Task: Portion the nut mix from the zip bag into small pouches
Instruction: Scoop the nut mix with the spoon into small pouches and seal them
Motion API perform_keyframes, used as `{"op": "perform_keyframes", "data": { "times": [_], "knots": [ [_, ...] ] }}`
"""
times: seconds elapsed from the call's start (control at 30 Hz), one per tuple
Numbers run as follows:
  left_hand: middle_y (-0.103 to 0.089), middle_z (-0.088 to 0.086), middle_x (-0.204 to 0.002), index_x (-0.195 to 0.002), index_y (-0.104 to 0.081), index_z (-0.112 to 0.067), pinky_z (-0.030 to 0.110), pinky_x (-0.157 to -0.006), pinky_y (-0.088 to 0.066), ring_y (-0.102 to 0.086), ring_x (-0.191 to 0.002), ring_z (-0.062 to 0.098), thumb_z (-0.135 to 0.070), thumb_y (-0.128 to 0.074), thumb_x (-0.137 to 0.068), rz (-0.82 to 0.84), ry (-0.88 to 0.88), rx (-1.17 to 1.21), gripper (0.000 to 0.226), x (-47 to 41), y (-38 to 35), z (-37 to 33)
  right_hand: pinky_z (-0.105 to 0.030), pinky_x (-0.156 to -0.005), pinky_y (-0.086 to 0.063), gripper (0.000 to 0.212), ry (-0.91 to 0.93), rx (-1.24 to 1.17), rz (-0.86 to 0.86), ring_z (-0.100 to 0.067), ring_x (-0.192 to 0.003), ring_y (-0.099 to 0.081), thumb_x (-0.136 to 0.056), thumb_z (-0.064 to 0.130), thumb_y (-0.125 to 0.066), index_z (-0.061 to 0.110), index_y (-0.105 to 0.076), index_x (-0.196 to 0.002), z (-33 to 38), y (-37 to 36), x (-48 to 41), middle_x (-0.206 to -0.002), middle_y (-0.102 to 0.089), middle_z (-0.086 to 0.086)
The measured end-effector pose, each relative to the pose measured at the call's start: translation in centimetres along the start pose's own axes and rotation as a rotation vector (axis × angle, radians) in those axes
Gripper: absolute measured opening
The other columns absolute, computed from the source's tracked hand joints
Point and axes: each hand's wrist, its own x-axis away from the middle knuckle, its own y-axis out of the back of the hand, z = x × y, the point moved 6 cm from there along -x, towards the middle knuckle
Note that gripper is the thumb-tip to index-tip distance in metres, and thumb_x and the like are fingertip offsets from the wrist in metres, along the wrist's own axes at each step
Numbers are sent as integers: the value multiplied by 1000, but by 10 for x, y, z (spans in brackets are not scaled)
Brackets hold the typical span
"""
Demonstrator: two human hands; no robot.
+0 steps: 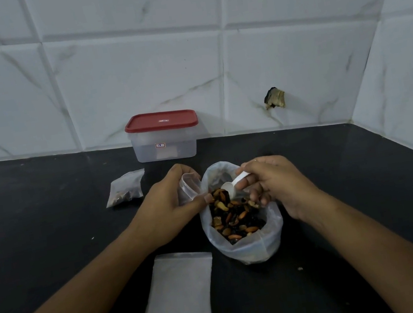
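Note:
The open zip bag [246, 248] stands on the black counter, holding a nut mix [234, 220] of almonds, cashews and dark raisins. My right hand [274, 185] pinches a small white plastic scoop [232, 185], whose bowl hangs just above the nuts at the bag's mouth. My left hand [169, 204] holds a small clear pouch [190, 186] open right beside the bag's left rim. A filled small pouch [125, 188] lies to the far left. A stack of flat empty pouches [176, 299] lies near the front.
A clear plastic box with a red lid [163, 136] stands against the tiled wall behind the bag. The black counter [33, 228] meets the wall at the back and at the right. A damaged hole [275, 97] marks the back tile.

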Motion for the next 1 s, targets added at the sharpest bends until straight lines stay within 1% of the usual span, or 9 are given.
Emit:
{"op": "perform_keyframes", "data": {
  "times": [0.2,0.3,0.4,0.47,0.63,0.77,0.93,1.0],
  "knots": [
    [-64,-21,-108,-123,-54,-30,2,-76,-46,-58,-102,-14,-41,-75,-87,3,5,8,43,0,0,0,-22,-46,-41,22,-83,-88,-6,-13,-53,-57,-103,18,-57,3,-73,-108,-3,2,0,-86,-78,-11],
    [-65,-20,-109,-122,-54,-31,6,-76,-47,-60,-102,-11,-42,-75,-88,-3,0,0,42,0,1,0,-22,-44,-41,22,-90,-118,-49,-13,-51,-57,-103,16,-55,3,-72,-108,-4,4,-1,-81,-76,-10],
    [-67,-19,-107,-121,-55,-30,5,-75,-47,-61,-101,-9,-41,-76,-88,-10,2,10,40,1,2,1,-23,-42,-40,20,-67,-163,-124,-13,-48,-56,-103,15,-55,4,-71,-106,-2,10,-2,-73,-73,-8],
    [-67,-18,-105,-119,-56,-29,6,-76,-48,-62,-100,-8,-41,-77,-87,-20,0,23,40,1,2,0,-24,-43,-40,19,-32,-195,-144,-14,-49,-55,-103,16,-56,4,-70,-106,2,14,-3,-70,-71,-7],
    [-66,-18,-103,-116,-57,-29,5,-77,-46,-59,-100,-10,-41,-81,-82,-56,20,49,44,0,4,-1,-24,-43,-40,14,58,-268,-53,-13,-51,-55,-100,19,-65,6,-70,-104,15,6,3,-75,-70,-6],
    [-66,-19,-105,-115,-57,-31,3,-75,-46,-59,-100,-10,-41,-83,-80,-54,32,72,45,-1,4,-1,-21,-42,-39,17,65,-300,53,-12,-52,-55,-100,22,-66,8,-70,-107,24,-14,15,-80,-74,-4],
    [-69,-17,-105,-114,-57,-30,14,-78,-53,-64,-100,-3,-36,-85,-81,-54,14,110,44,0,1,-4,-20,-40,-38,22,87,-222,105,-12,-50,-55,-100,22,-66,5,-70,-113,25,-34,26,-91,-79,-8],
    [-68,-17,-102,-113,-57,-29,15,-77,-53,-63,-97,-3,-34,-85,-80,-54,12,104,43,-1,1,-5,-20,-41,-39,21,125,-179,121,-12,-50,-56,-100,22,-66,6,-71,-113,26,-37,28,-93,-80,-10]
  ]
}}
